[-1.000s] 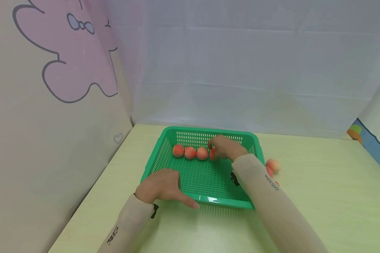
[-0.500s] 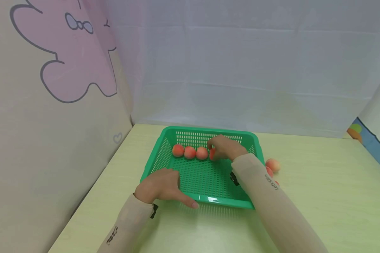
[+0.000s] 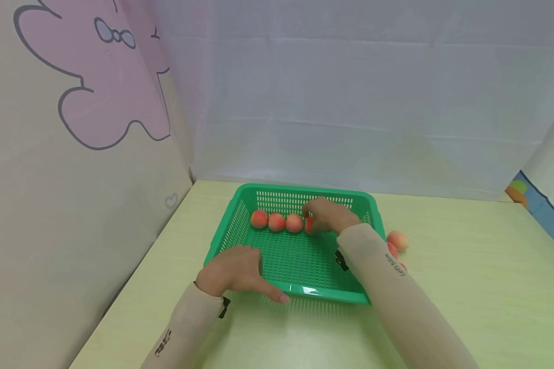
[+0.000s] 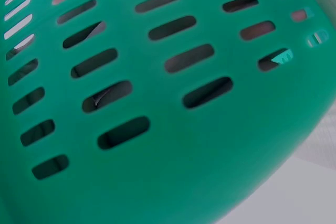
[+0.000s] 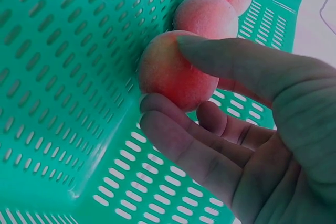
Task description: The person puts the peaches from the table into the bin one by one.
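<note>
A green plastic basket (image 3: 304, 292) with slotted walls stands on the table. My left hand (image 3: 235, 269) holds its front left corner, the thumb outside along the front rim and the other fingers hidden past the edge. The left wrist view is filled by the slotted basket wall (image 4: 157, 171), with skin tones behind some slots. Inside the basket, at the back wall, my right hand (image 3: 330, 215) pinches a red-yellow peach (image 5: 170, 72) between thumb and fingers, low over the basket floor. Three more peaches (image 3: 277, 222) line up to its left along that wall, the nearest right beside it.
Outside the basket's right wall lie a few more peaches (image 3: 398, 241), partly hidden by the right sleeve (image 3: 388, 271). A pale cloth (image 3: 351, 102) hangs behind the table (image 3: 466, 266), and a printed cloth (image 3: 111, 205) closes the left side.
</note>
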Demonstrator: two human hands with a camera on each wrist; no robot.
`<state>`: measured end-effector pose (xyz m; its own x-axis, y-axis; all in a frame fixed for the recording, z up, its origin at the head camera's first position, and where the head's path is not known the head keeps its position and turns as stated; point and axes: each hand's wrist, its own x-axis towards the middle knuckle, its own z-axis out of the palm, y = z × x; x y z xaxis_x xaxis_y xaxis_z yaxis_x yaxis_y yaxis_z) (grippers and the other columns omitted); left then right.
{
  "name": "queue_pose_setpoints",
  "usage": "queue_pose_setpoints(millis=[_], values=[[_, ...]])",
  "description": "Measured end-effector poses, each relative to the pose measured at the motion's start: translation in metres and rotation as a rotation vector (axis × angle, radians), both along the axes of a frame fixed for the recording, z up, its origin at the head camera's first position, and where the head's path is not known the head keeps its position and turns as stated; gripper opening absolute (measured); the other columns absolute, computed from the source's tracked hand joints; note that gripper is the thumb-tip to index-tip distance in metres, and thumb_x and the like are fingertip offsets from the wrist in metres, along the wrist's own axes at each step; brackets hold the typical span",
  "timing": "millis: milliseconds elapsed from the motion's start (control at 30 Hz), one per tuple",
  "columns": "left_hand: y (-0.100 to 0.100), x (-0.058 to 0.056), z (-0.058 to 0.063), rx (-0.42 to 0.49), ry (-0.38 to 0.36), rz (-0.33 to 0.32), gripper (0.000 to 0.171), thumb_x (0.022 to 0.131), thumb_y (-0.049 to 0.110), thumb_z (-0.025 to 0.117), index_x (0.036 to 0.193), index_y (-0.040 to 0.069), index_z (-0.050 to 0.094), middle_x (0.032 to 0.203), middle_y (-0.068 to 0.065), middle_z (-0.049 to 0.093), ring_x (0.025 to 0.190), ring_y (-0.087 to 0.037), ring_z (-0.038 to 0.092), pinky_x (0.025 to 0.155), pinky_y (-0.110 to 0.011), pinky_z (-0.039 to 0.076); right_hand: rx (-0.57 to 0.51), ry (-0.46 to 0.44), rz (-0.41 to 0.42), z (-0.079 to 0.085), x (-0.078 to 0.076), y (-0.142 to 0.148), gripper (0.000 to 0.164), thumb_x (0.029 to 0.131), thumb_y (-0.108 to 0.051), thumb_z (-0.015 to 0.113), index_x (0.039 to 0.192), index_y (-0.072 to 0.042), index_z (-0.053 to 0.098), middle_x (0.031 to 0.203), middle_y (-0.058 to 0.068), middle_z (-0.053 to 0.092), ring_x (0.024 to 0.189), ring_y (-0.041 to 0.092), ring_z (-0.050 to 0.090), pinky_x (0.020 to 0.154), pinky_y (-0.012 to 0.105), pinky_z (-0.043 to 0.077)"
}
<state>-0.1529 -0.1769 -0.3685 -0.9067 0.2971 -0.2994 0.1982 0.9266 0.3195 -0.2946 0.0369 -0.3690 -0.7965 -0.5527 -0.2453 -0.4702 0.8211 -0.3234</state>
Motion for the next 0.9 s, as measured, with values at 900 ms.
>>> queue_pose_setpoints(millis=[900], values=[[0.0001, 0.0007, -0.0006, 0.008, 0.004, -0.002, 0.075, 0.042, 0.092, 0.060, 0.054, 0.021, 0.037, 0.050, 0.010, 0.024, 0.046, -0.009, 0.026, 0.041, -0.027, 0.025, 0.011, 0.003, -0.023, -0.0055, -0.0015, -0.0004, 0.042, 0.081, -0.012, 0.074, 0.122, -0.013, 0.062, 0.118, 0.005, 0.057, 0.085, 0.020, 0.052, 0.071, 0.035, 0.048]])
